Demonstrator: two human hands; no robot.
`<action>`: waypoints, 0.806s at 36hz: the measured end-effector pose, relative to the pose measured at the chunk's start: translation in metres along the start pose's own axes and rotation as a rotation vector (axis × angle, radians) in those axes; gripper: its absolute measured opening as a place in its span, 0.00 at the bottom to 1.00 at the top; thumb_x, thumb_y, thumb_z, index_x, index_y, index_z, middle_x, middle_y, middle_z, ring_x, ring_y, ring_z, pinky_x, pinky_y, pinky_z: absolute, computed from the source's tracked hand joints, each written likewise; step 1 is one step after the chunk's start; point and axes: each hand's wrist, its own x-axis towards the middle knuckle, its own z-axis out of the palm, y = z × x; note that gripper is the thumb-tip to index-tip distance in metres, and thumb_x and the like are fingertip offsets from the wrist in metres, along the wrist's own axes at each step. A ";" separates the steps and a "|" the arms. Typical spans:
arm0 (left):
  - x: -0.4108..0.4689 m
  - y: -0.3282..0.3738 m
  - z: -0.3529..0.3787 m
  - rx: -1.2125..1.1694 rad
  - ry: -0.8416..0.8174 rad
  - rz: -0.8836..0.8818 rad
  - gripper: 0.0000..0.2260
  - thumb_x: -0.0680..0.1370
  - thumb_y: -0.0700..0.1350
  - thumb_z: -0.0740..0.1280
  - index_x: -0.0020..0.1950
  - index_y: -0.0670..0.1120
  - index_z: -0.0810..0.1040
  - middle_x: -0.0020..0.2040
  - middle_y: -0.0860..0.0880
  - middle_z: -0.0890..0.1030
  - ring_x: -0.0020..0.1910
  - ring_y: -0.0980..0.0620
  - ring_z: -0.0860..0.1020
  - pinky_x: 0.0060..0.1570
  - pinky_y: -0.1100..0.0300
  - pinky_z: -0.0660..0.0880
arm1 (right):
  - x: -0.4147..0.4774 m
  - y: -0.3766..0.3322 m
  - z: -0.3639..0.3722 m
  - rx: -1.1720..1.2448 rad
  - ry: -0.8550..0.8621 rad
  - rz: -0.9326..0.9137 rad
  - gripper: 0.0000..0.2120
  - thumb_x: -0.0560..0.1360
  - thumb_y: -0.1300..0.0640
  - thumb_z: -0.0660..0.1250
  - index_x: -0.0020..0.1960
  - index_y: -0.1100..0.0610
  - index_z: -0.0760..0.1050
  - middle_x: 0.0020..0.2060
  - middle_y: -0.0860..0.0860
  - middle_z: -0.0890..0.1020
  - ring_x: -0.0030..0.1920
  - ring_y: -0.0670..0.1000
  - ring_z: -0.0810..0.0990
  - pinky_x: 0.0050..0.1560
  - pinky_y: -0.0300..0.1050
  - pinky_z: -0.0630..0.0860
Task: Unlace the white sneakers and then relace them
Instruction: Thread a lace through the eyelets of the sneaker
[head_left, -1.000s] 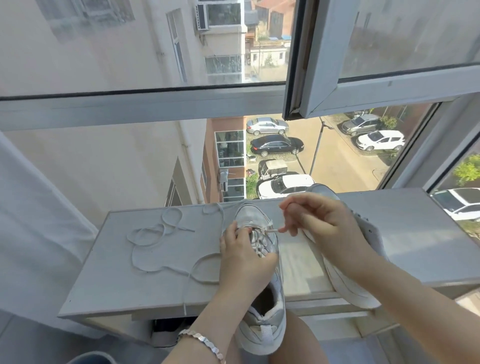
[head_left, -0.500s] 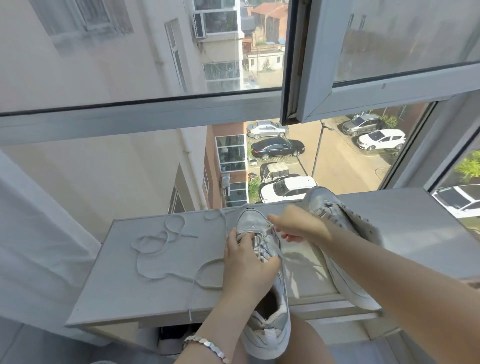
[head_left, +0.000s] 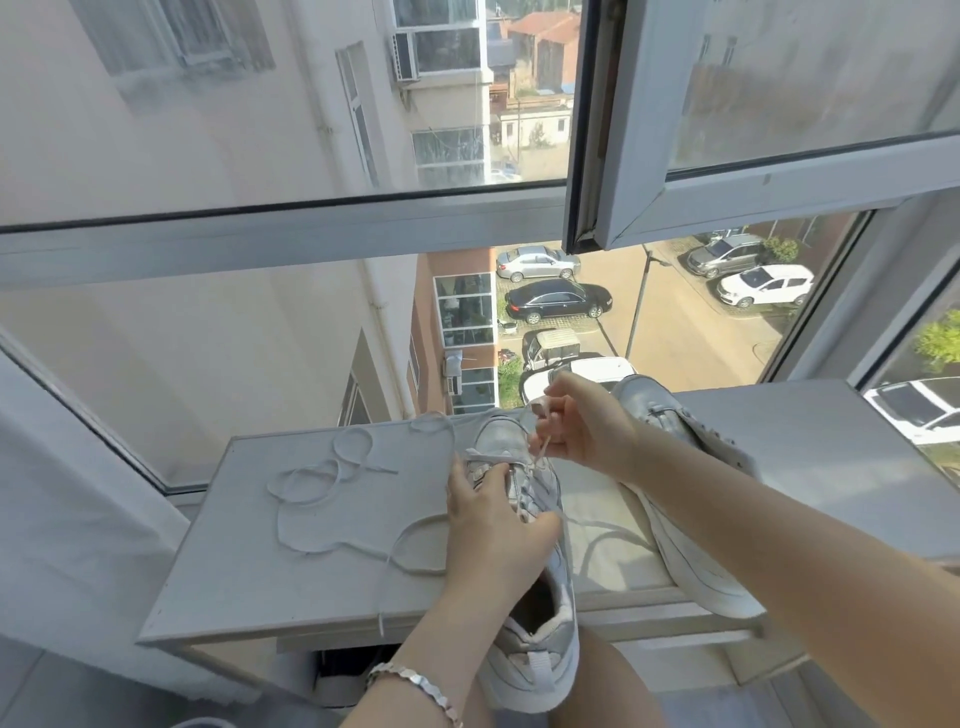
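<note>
The left hand grips the near white sneaker by its eyelet rows at the worktop's front edge, while the right hand pinches the shoelace, likely limp, best steered by its stiff tip.

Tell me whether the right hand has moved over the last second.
Yes: the right hand, pinching the lace, moved left, toward the toe of the held sneaker.
</note>
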 end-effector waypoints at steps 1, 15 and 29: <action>0.000 0.000 0.000 0.002 -0.009 0.001 0.29 0.73 0.50 0.66 0.73 0.50 0.62 0.77 0.49 0.45 0.76 0.47 0.53 0.71 0.52 0.59 | -0.002 0.000 -0.001 -0.065 0.018 -0.016 0.13 0.77 0.61 0.51 0.35 0.59 0.67 0.20 0.48 0.66 0.25 0.49 0.71 0.36 0.42 0.74; -0.003 0.003 -0.002 0.008 -0.041 0.013 0.28 0.73 0.49 0.66 0.73 0.50 0.63 0.76 0.51 0.48 0.74 0.49 0.56 0.68 0.58 0.61 | 0.024 -0.001 -0.004 0.105 0.233 -0.005 0.12 0.81 0.61 0.54 0.44 0.56 0.74 0.21 0.45 0.68 0.18 0.41 0.61 0.21 0.31 0.63; 0.001 0.000 -0.001 0.025 -0.038 0.084 0.33 0.74 0.48 0.65 0.76 0.48 0.53 0.77 0.54 0.47 0.76 0.54 0.50 0.73 0.56 0.53 | -0.032 -0.009 -0.033 -1.558 0.394 -0.057 0.12 0.73 0.65 0.57 0.32 0.60 0.62 0.35 0.55 0.67 0.35 0.52 0.68 0.34 0.42 0.67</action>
